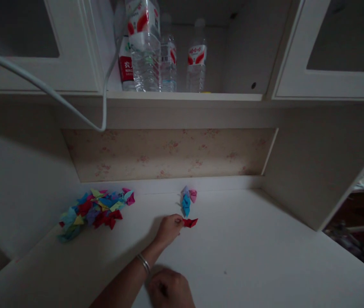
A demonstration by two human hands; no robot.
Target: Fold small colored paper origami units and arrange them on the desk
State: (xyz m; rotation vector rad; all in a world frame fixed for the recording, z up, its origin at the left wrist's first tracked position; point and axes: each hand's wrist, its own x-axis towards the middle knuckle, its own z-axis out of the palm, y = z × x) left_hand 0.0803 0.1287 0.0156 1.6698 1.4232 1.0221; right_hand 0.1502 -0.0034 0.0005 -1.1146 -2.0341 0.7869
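Clear bottles on a white shelf, floral wallpaper below, cable at left.

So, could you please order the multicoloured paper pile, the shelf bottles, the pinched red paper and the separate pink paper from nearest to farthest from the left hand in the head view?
From the left hand:
1. Red paper: held, at its right.
2. Pink paper: beyond, slightly right.
3. Paper pile: to the left.
4. Shelf bottles: above, in the cabinet.
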